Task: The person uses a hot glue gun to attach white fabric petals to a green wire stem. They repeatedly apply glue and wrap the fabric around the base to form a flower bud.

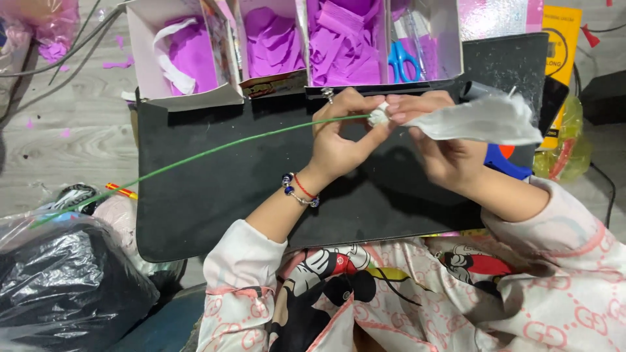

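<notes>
My left hand (pixel 342 133) pinches the tip of a long green stem wire (pixel 208 153), which runs down to the left over a black board (pixel 215 195). A small white wad (pixel 377 116) sits on that tip between the fingers of both hands. My right hand (pixel 437 140) holds a strip of white tissue paper (pixel 486 120) that trails off to the right from the wad. A bead bracelet and a red thread circle my left wrist.
Open cardboard boxes (pixel 189 55) of purple paper pieces line the board's far edge; blue scissors (pixel 402 60) lie in one. A blue glue gun (pixel 505 163) sits right of my right hand. A black plastic bag (pixel 59 287) lies at lower left.
</notes>
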